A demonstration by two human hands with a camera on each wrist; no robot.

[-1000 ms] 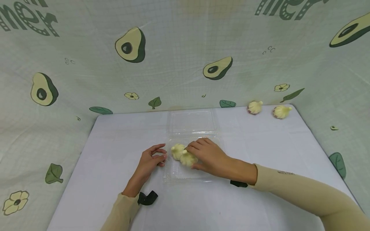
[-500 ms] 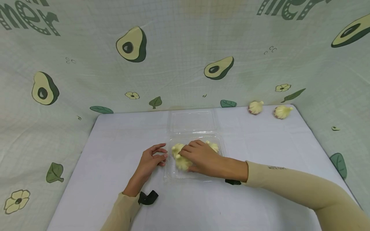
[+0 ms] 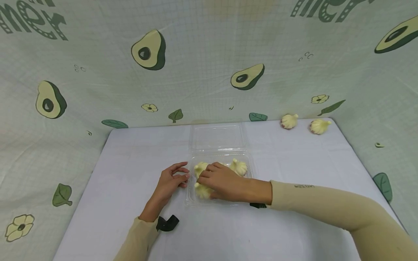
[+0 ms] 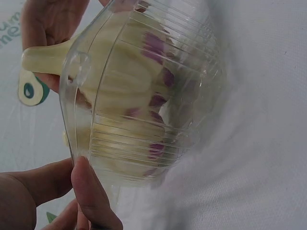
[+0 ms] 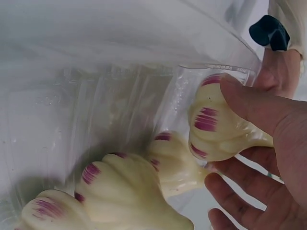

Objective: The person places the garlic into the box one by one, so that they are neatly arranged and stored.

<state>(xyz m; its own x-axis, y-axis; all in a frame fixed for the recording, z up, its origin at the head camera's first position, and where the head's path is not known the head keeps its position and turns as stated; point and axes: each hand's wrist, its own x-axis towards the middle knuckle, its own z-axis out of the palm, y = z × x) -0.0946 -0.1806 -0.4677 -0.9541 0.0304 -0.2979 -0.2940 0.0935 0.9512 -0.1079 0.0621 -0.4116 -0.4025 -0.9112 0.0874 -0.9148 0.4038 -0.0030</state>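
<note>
A clear plastic clamshell container [image 3: 192,197] lies open on the table, its lid [image 3: 217,137] folded back. My right hand [image 3: 225,183] grips a garlic bulb [image 5: 211,124] with thumb and fingers at the container's front left. Inside, a garlic bulb [image 3: 200,168] sits at the back left, and another garlic bulb [image 3: 238,167] at the back right. The right wrist view shows several garlic bulbs in the container, with purple streaks at their bases. At the left side, my left hand [image 3: 169,183] pinches the rim [image 4: 72,129], its thumb and a finger on either side.
Two more garlic bulbs, one garlic bulb [image 3: 289,121] and one garlic bulb [image 3: 319,126], lie at the table's back right corner. A cloth with printed avocados [image 3: 148,50] hangs behind the white table [image 3: 294,156]. A dark wrist mount [image 3: 168,223] sticks out by my left sleeve.
My right hand has moved left and toward the container's front-left corner with the garlic bulb, uncovering a bulb at the back right. My left hand stays at the rim.
</note>
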